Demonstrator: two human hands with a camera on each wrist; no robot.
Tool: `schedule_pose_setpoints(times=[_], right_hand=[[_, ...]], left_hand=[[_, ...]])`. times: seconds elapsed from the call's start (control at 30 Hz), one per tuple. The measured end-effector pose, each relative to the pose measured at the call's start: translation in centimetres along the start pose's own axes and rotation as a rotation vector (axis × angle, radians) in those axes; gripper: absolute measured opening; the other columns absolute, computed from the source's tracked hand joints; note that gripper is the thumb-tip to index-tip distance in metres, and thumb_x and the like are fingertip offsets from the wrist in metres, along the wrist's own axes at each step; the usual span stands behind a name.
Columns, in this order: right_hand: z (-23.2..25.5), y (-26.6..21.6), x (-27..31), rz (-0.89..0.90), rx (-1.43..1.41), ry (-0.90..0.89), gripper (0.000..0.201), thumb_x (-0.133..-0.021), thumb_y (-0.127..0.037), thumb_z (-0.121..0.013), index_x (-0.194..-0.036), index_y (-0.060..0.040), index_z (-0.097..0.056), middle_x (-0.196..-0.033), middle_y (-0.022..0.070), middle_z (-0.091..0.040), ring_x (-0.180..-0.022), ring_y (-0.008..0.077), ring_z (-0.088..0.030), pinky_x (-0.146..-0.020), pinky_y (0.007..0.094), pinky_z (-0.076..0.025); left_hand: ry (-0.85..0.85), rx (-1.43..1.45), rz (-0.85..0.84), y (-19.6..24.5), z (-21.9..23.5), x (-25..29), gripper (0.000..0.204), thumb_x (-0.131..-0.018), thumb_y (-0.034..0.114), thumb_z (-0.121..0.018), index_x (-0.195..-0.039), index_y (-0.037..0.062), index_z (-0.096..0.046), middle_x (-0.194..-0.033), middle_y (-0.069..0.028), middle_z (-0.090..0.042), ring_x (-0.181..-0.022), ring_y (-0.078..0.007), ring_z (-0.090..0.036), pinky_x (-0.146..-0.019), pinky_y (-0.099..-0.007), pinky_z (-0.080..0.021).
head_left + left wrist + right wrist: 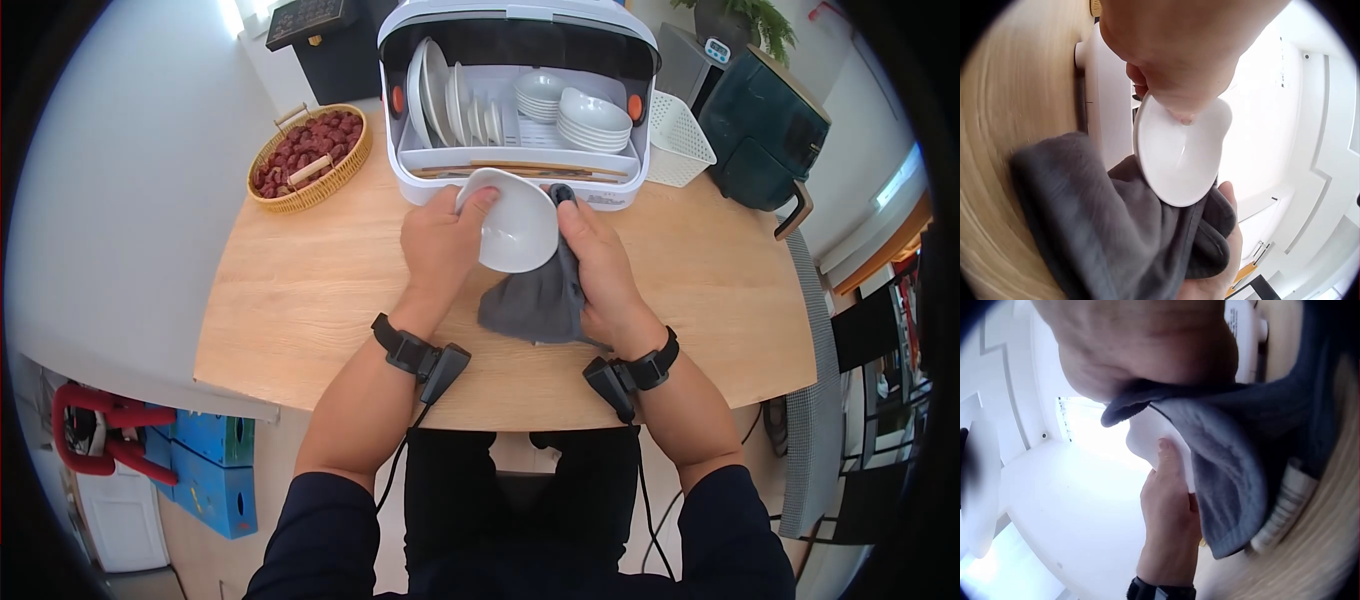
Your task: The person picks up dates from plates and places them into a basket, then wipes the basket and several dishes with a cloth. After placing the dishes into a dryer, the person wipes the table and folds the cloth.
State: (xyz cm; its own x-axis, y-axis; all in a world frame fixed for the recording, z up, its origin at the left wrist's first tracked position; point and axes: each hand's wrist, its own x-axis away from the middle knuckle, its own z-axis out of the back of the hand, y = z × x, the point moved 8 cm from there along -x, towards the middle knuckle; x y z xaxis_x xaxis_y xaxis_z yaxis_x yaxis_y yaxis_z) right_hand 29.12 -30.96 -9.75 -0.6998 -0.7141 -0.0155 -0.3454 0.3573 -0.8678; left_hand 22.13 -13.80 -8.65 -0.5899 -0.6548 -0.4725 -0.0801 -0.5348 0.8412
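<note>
A white bowl [520,232] with a wavy rim is tilted above the table, its inside facing me in the head view. My left hand [440,240] grips its left side, thumb over the rim onto the inner face. At the opposite side my right hand [602,262] holds a dark grey cloth [535,302] against the rim. The cloth hangs below the bowl in loose folds, and in the left wrist view it spreads under the bowl [1179,156]. Most of the right fingers are hidden behind cloth and bowl.
Behind the hands stands an open white dish cabinet [410,180] with upright plates [432,95], stacked bowls [595,122] and chopsticks [540,168]. A wicker basket [290,205] of dark red fruit is at left. At right are a white perforated basket [682,140] and a dark green air fryer [765,125].
</note>
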Motion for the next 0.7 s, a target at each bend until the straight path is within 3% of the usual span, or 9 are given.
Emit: schedule_pose_setpoints(times=[0.07, 0.13, 0.2, 0.27, 0.3, 0.37, 0.5, 0.57, 0.7], right_hand=[[0.2, -1.6, 0.5, 0.168, 0.142, 0.055, 0.045, -0.105, -0.031, -0.063, -0.137, 0.0002, -0.060, -0.113, 0.0054, -0.070, -0.097, 0.0118, -0.066, -0.084, 0.0278, -0.054], [0.0, -3.3, 0.9, 0.341, 0.619, 0.065, 0.042, -0.099, -0.017, -0.068, -0.135, 0.0018, -0.061, -0.105, 0.0028, -0.068, -0.088, 0.0085, -0.061, -0.077, 0.0260, -0.051], [0.9, -3.8, 0.8, 0.269, 0.587, 0.158, 0.040, -0.097, -0.014, -0.068, -0.133, 0.0022, -0.062, -0.104, 0.0028, -0.069, -0.087, 0.0082, -0.061, -0.075, 0.0260, -0.051], [2.0, -3.7, 0.6, 0.194, 0.553, 0.249, 0.039, -0.095, -0.012, -0.069, -0.131, 0.0025, -0.063, -0.102, 0.0028, -0.069, -0.086, 0.0080, -0.061, -0.074, 0.0259, -0.050], [2.2, -3.8, 0.4, 0.198, 0.542, 0.251, 0.039, -0.096, -0.014, -0.070, -0.130, 0.0028, -0.064, -0.100, 0.0024, -0.069, -0.085, 0.0083, -0.061, -0.074, 0.0258, -0.050], [2.3, -3.7, 0.4, 0.201, 0.530, 0.253, 0.039, -0.096, -0.016, -0.070, -0.129, 0.0031, -0.064, -0.098, 0.0019, -0.069, -0.085, 0.0086, -0.061, -0.074, 0.0257, -0.050], [1.9, -4.4, 0.3, 0.331, 0.592, 0.221, 0.039, -0.098, -0.022, -0.070, -0.128, 0.0027, -0.063, -0.099, 0.0025, -0.067, -0.084, 0.0083, -0.060, -0.074, 0.0261, -0.050], [2.5, -5.3, 0.2, 0.364, 0.621, 0.217, 0.039, -0.099, -0.024, -0.069, -0.127, 0.0026, -0.063, -0.100, 0.0029, -0.067, -0.087, 0.0084, -0.060, -0.076, 0.0267, -0.050], [2.5, -8.0, 1.2, 0.377, 0.467, 0.174, 0.034, -0.100, -0.024, -0.068, -0.121, 0.0027, -0.063, -0.104, 0.0055, -0.067, -0.097, 0.0131, -0.063, -0.084, 0.0293, -0.051]], left_hand=[[-0.096, -0.079, -0.027, 0.9, -0.8, 0.4, 0.032, -0.099, 0.028, -0.073, -0.092, -0.0027, -0.074, -0.070, -0.0029, -0.068, -0.065, -0.0090, -0.061, -0.060, -0.0293, -0.049], [-0.207, 0.003, 0.042, 1.3, -1.4, 0.8, 0.033, -0.100, 0.030, -0.071, -0.098, -0.0028, -0.074, -0.077, -0.0037, -0.070, -0.071, -0.0091, -0.062, -0.065, -0.0288, -0.050], [-0.318, 0.083, 0.113, 0.9, -2.4, 1.3, 0.034, -0.100, 0.031, -0.070, -0.104, -0.0029, -0.074, -0.084, -0.0046, -0.072, -0.076, -0.0092, -0.063, -0.070, -0.0283, -0.051], [-0.502, 0.598, 0.100, 1.9, -4.3, 2.4, 0.046, -0.104, 0.036, -0.064, -0.129, -0.0017, -0.064, -0.114, -0.0088, -0.072, -0.101, -0.0130, -0.066, -0.088, -0.0300, -0.051], [-0.504, 0.599, 0.103, 1.7, -4.3, 2.4, 0.046, -0.104, 0.036, -0.064, -0.129, -0.0017, -0.064, -0.114, -0.0088, -0.072, -0.101, -0.0130, -0.066, -0.088, -0.0300, -0.051], [-0.758, 0.935, 0.326, 1.3, -5.7, 3.8, 0.059, -0.106, 0.042, -0.058, -0.147, 0.0014, -0.048, -0.137, -0.0109, -0.062, -0.123, -0.0194, -0.060, -0.105, -0.0351, -0.047], [-0.742, 1.060, 0.378, 2.5, -6.0, 4.3, 0.058, -0.107, 0.044, -0.052, -0.149, 0.0037, -0.046, -0.140, -0.0114, -0.060, -0.128, -0.0239, -0.060, -0.111, -0.0398, -0.046], [-0.651, 1.219, 0.550, 1.8, -6.2, 4.2, 0.060, -0.109, 0.049, -0.046, -0.149, 0.0047, -0.046, -0.143, -0.0112, -0.059, -0.130, -0.0256, -0.058, -0.112, -0.0419, -0.047], [-0.602, 1.171, 0.476, 1.6, -5.5, 3.1, 0.064, -0.110, 0.055, -0.039, -0.149, 0.0056, -0.046, -0.145, -0.0111, -0.058, -0.131, -0.0257, -0.058, -0.111, -0.0428, -0.047]])
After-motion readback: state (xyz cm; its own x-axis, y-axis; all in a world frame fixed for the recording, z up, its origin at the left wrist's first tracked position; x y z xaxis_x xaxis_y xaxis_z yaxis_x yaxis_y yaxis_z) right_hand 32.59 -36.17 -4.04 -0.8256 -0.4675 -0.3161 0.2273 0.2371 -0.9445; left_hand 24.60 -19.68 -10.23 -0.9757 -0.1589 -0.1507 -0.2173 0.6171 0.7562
